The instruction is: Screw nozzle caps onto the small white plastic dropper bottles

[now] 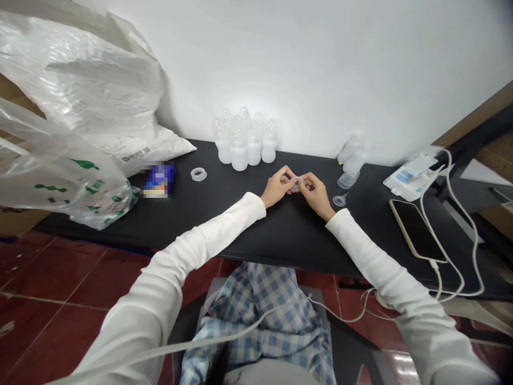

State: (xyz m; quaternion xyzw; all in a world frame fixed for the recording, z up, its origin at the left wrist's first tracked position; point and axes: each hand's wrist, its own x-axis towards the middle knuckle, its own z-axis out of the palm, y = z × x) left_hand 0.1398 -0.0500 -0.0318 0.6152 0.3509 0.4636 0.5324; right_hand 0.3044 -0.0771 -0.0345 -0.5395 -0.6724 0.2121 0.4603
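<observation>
My left hand (279, 186) and my right hand (315, 191) meet above the black table. Both pinch a small whitish, see-through round piece (297, 182), gripped at its edge from either side. Fingers cover much of it, so its exact shape is hard to make out. Just right of my right hand lies a clear flanged piece with a round rim (340, 200). Behind that, a clear cup-shaped piece (348, 180) rests by a frosted bottle (356, 158). Off to the left, a translucent ring (199, 174) lies flat.
Several white bottles with clear domed tops (239, 155) stand against the wall. Plastic bags (92, 171) and a blue packet (159, 179) occupy the left. At right are a phone (417, 230) with a white cable, and a white-and-blue package (411, 176). The table's front edge (256, 258) borders my lap.
</observation>
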